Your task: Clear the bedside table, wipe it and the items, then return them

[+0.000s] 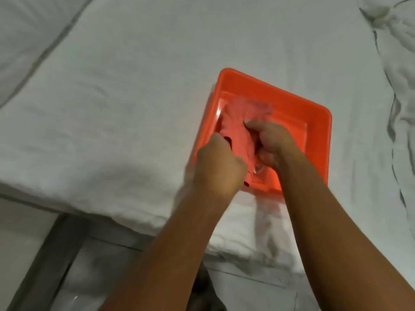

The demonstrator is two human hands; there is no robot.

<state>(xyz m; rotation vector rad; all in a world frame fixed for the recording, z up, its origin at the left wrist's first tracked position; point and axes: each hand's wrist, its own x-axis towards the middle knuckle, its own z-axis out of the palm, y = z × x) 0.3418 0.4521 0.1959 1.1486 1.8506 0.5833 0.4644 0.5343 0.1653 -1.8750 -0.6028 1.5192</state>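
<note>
Orange tray (314,122) sits on the white bed (134,97); my left hand (219,167) and right hand (272,143) both clutch a pink cloth (238,129) inside it.

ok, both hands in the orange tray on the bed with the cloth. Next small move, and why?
Probably sweep the pink cloth toward the far right corner of the square orange plastic tray. The right hand presses the cloth inside it, the left hand sits at the near rim as if steadying it, and that part of the floor lies uncovered. The tray rests on the white bed sheet.
</note>
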